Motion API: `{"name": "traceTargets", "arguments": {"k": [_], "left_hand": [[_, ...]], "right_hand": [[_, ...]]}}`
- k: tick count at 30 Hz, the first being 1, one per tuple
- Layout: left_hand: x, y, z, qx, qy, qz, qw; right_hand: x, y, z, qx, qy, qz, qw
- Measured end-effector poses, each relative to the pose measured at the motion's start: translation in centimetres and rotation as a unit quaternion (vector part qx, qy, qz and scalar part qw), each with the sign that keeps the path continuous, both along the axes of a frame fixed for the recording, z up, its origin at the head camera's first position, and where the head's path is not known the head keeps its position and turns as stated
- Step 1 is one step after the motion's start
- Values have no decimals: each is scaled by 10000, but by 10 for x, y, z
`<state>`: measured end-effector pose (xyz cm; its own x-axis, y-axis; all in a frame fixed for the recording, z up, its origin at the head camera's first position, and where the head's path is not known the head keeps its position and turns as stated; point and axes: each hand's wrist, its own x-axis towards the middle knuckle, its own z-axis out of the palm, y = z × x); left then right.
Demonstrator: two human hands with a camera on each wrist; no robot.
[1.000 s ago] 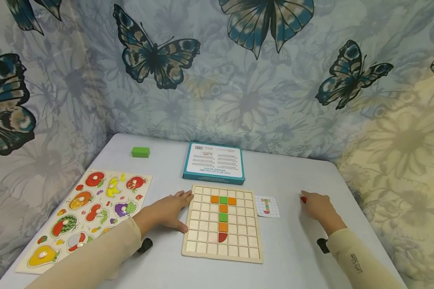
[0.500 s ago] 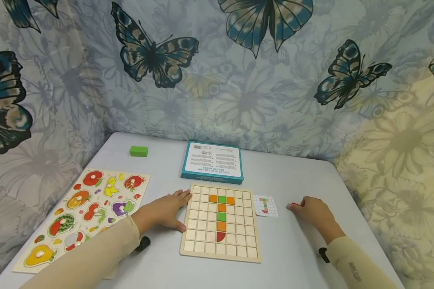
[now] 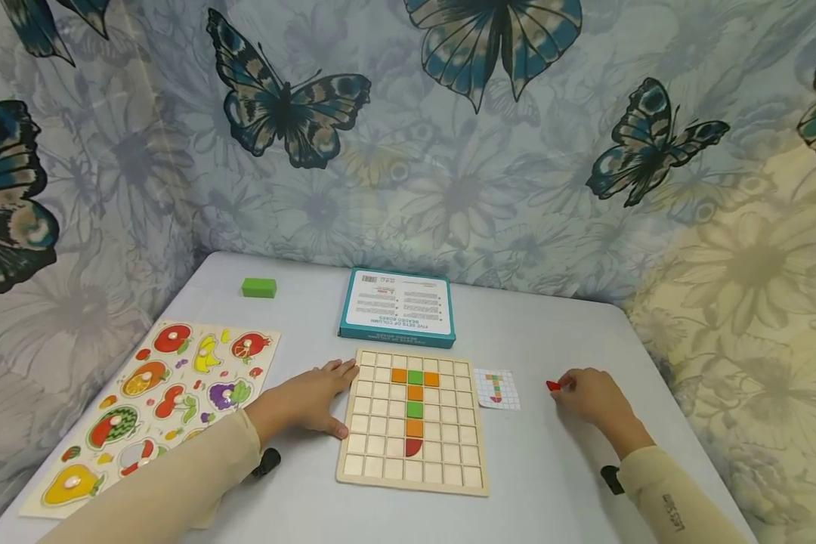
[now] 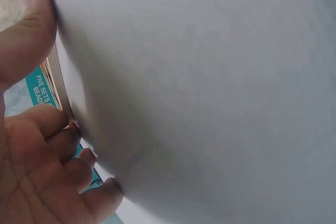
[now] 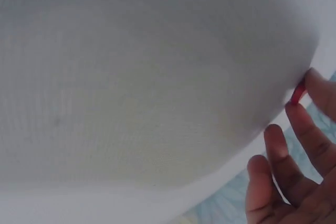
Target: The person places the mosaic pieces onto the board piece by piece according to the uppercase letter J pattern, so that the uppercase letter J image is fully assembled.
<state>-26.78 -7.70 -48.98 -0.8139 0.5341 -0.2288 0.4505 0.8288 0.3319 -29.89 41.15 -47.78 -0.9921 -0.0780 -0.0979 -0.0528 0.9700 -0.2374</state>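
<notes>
A wooden grid board (image 3: 449,453) lies mid-table with orange and green square tiles set in a T shape. At its lower end sits a red quarter-round tile (image 3: 413,447). My left hand (image 3: 316,397) rests against the board's left edge, thumb and fingers spread along it; the left wrist view shows the thumb (image 4: 31,30) touching the board's side. To the right of the board, my right hand (image 3: 595,397) pinches a small red piece (image 3: 553,385) between thumb and index finger. In the right wrist view that red piece (image 5: 298,93) is mostly covered by the fingertips.
A small pattern card (image 3: 498,390) lies against the board's right side. Behind the board is a teal-edged box (image 3: 397,306). A fruit puzzle board (image 3: 156,408) lies at left, partly under the left sleeve. One green block (image 3: 259,288) sits at the back left.
My right hand has drawn the red piece left toward the card and turned; the piece now shows clear of the fingertips. The left hand stays at the board's edge.
</notes>
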Motion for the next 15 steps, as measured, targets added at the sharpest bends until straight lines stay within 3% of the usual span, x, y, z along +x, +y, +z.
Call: {"name": "traceTargets", "arguments": {"k": [4, 8, 11, 15], "left_hand": [[-2, 0, -1, 17, 4, 28, 10000], [-3, 1, -8, 18, -59, 40, 10000], [-5, 1, -9, -2, -43, 47, 10000], [-6, 1, -8, -16, 5, 80, 10000]], "right_hand": [[5, -27, 7, -78, 65, -19, 9999], [25, -94, 9, -277, 223, 289, 9989], [45, -152, 7, -295, 503, 1020, 9931], [66, -207, 1, -84, 889, 2278, 9696]]}}
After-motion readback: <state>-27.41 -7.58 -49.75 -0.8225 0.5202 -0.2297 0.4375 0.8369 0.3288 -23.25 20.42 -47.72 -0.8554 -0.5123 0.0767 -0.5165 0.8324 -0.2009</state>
